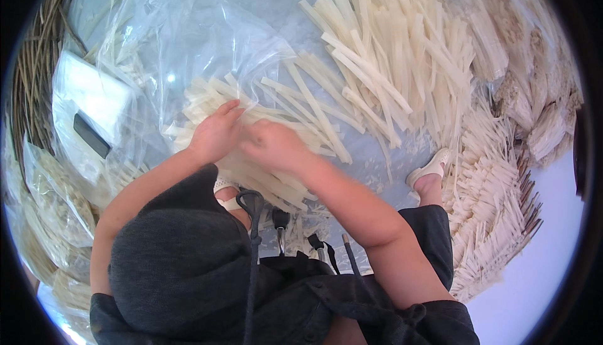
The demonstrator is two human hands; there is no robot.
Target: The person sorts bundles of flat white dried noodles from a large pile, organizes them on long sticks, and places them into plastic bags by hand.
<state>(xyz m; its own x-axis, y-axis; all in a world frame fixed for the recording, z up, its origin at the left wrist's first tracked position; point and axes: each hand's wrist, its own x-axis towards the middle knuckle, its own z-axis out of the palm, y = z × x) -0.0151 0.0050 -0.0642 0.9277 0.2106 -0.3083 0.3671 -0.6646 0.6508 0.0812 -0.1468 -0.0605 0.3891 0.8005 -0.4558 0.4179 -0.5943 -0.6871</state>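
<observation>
My left hand [216, 130] is raised over a heap of flat, cream-coloured strips [207, 90], its fingers pointing up at a gathered fold of a large clear plastic bag [188, 24]. Right beside it, my right hand [275, 144] is curled and blurred. The fingertips of both hands nearly meet just below the bag's fold. Whether either one pinches the plastic or a strip is hidden. More strips [268, 180] fan out beneath my wrists, towards my feet.
A larger pile of strips [400, 53] spreads across the floor ahead. Layered strips [490, 194] and filled plastic bags [541, 62] line the right. At left are brown sticks [37, 71], a white block [94, 95] in plastic and a dark flat object [92, 135]. My cream shoe [431, 168] stands at right.
</observation>
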